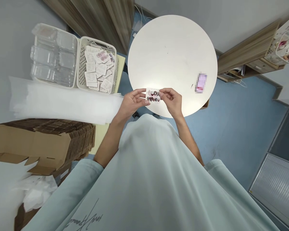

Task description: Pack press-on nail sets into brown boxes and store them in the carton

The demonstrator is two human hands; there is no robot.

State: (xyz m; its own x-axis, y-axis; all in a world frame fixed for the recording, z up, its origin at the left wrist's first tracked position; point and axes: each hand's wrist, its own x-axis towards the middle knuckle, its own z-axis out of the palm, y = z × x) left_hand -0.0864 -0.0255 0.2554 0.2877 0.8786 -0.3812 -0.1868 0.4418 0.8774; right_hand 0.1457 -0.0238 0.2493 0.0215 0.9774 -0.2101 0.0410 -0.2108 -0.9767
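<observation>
A small white card of press-on nails (153, 95) is held up between my two hands, over the near edge of the round white table (168, 61). Two rows of dark, red and pale nails show on its face. My left hand (131, 104) pinches the card's left edge, thumb below and fingers above. At the right edge, my right hand (172, 101) grips it between thumb and fingertips, the other fingers curled in.
A pixelated pinkish item (200, 83) lies on the table's right side. To the left stand a white basket of cards (80, 64), clear plastic boxes (46, 59), white sheets (69, 102) and folded cardboard boxes (50, 139). A wooden shelf (247, 51) is at right.
</observation>
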